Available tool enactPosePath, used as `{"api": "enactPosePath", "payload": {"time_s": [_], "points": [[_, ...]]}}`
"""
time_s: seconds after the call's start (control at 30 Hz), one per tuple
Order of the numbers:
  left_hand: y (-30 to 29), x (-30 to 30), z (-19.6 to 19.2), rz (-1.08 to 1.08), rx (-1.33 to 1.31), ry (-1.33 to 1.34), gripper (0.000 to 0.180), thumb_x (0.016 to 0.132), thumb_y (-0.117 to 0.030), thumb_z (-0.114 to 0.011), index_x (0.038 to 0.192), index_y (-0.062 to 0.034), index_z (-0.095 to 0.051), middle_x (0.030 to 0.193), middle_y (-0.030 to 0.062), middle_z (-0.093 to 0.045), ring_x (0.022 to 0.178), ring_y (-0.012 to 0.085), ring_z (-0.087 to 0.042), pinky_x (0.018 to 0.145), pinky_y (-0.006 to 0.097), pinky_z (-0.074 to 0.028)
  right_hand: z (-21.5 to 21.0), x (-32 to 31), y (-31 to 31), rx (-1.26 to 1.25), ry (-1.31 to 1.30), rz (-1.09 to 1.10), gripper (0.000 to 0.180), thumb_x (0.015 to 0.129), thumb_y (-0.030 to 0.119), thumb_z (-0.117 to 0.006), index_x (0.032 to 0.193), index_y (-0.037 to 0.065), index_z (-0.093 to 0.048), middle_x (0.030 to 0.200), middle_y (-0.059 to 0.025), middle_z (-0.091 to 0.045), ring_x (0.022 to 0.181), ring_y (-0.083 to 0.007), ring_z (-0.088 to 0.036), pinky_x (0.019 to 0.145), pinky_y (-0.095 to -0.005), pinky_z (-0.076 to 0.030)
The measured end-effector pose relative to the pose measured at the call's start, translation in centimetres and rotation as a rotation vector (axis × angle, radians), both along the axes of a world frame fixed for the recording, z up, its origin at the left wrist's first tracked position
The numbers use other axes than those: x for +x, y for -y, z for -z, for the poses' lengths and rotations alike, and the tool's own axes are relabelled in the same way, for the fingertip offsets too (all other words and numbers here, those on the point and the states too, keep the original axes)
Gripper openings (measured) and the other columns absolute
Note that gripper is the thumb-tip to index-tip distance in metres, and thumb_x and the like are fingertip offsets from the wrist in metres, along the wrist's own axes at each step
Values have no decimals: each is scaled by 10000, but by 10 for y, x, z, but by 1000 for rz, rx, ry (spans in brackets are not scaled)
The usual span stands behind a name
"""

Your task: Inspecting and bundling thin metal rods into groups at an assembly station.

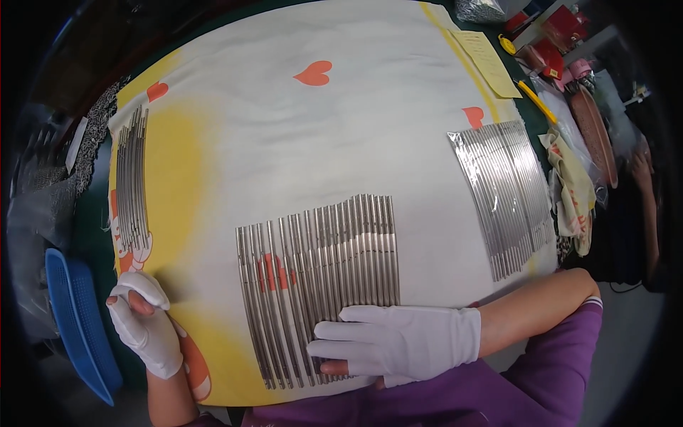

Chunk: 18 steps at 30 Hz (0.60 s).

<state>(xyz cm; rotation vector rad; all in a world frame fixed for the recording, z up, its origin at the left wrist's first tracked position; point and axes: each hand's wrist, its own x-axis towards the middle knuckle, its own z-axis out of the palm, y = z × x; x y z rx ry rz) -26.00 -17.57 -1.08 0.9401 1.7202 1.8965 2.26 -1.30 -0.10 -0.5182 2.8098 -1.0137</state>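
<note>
A row of thin shiny metal rods (284, 299) lies side by side on the cloth in front of me. My right hand (398, 341), in a white glove with bare fingertips, rests flat across the lower part of this row, fingers stretched to the left and covering some rod ends. At the lower left, my left hand (146, 324), gloved the same way, is curled closed above the cloth's edge; whatever its fingers may hold is hidden. Just beyond it lies a narrow bunch of similar rods (132, 181). More rods fill a clear plastic bag (501, 196) on the right.
A white and yellow cloth (249, 142) with red hearts covers the table. A blue plastic basket (82, 320) stands at the left. Along the right edge are a yellow paper (487, 64), a yellow pen (537, 102) and a crumpled cloth (573, 192). Another person's arm (646, 192) shows farther right.
</note>
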Motion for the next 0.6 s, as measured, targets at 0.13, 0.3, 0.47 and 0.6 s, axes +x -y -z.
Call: {"api": "enactPosePath", "payload": {"time_s": [0.13,0.3,0.47,0.6], "points": [[-1,-1,2,-12,6,2,452,1040,-369,-312,689,-86,-329,720,57,-405,651,127,-358,684,276,-301,-4,12,-3,-30,46,29,638,840,407,-585,1360,61,-454,1449,-154,-361,1371,-254,-303,1139,-394,-194],[-1,-2,3,-13,-1,-2,462,1037,-384,-312,692,-79,-340,715,57,-392,648,128,-346,682,273,-292,-16,20,-10,45,114,19,645,829,396,-597,1359,60,-448,1457,-134,-350,1372,-247,-297,1137,-381,-193],[2,-3,1,-9,-21,-9,459,1035,-391,-314,699,-78,-337,721,58,-391,652,129,-341,681,274,-286,-11,26,-7,32,82,61,668,831,398,-594,1380,63,-415,1465,-123,-343,1379,-248,-285,1141,-380,-182],[2,-2,1,-19,-37,-22,449,1032,-402,-317,708,-90,-314,726,65,-401,660,136,-345,692,288,-283,-6,21,-5,27,53,44,671,837,416,-582,1380,59,-412,1472,-128,-335,1386,-250,-277,1141,-383,-182]]}}
